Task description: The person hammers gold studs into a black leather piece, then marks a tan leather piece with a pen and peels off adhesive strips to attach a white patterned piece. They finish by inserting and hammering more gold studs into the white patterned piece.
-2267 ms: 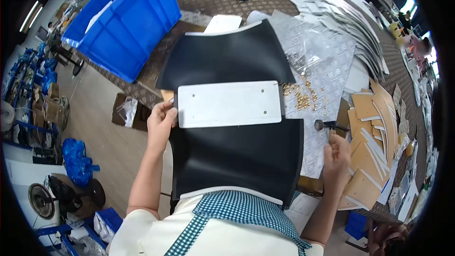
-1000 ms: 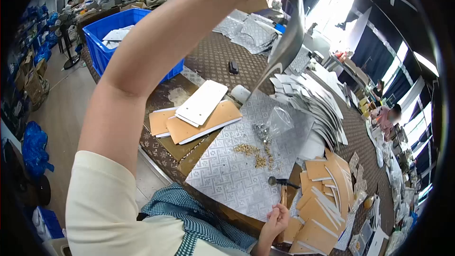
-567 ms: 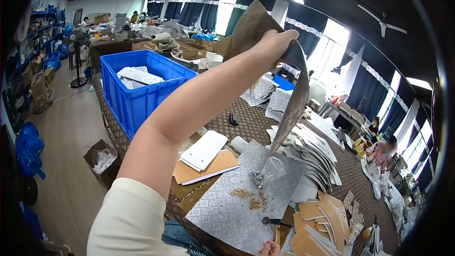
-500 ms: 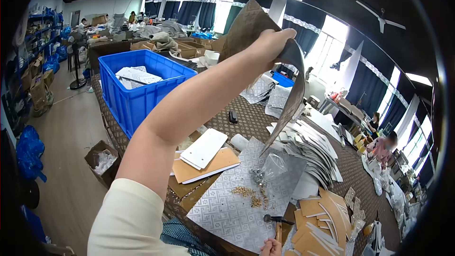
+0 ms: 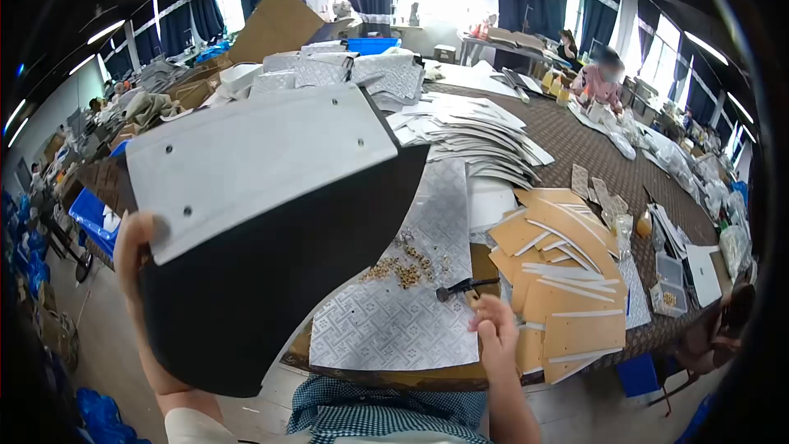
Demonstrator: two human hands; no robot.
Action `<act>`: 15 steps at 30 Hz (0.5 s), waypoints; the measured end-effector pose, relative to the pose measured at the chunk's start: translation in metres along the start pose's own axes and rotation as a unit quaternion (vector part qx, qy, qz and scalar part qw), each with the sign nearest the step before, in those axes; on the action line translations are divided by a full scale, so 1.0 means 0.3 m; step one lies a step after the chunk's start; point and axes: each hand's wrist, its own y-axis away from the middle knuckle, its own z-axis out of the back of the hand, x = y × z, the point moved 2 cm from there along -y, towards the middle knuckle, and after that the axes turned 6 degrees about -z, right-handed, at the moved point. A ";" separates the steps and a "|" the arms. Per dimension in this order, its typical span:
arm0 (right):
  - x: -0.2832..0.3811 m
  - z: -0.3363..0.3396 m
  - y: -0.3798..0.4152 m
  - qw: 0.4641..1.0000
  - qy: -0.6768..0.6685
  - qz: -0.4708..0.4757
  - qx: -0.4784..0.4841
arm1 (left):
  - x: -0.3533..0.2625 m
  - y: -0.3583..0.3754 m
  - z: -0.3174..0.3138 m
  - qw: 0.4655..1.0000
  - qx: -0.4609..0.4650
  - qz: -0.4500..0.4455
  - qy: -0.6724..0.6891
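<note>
My left hand [image 5: 136, 251] grips the left edge of a large curved black panel [image 5: 271, 296], held up and tilted in front of me. A pale grey board [image 5: 263, 164] with several small dark rivets lies against its upper part. My right hand [image 5: 495, 325] is closed at the short visible piece of a hammer's wooden handle; the dark head of the hammer [image 5: 460, 289] rests over the patterned sheet [image 5: 394, 337]. Small gold-coloured metal pieces [image 5: 403, 271] lie scattered on that sheet, left of the hammer.
Tan boards with white strips [image 5: 567, 279] are heaped to the right. Behind the sheet, white curved pieces [image 5: 468, 136] are stacked. A clear plastic box [image 5: 670, 298] sits near the table's right edge. Another person [image 5: 600, 82] works at the far right.
The panel has come down from high up and turned, so its black side and the riveted board face me. My view has swung right; the right hand stays by the hammer.
</note>
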 end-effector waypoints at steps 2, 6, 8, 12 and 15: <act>0.068 -0.028 -0.086 0.999 -0.014 0.017 0.028 | 0.015 0.092 0.095 1.000 -0.006 0.012 -0.025; 0.226 -0.136 -0.205 0.992 -0.066 0.024 0.101 | 0.050 0.191 0.197 0.997 -0.001 0.042 -0.059; 0.237 -0.159 -0.221 0.970 -0.106 -0.016 0.217 | 0.073 0.210 0.214 0.996 0.004 0.054 -0.065; 0.246 -0.200 -0.153 0.960 -0.109 -0.112 0.231 | 0.110 0.201 0.225 0.995 0.016 0.067 -0.068; 0.262 -0.207 -0.149 0.952 -0.084 -0.130 0.262 | 0.130 0.177 0.216 0.995 0.030 0.071 -0.066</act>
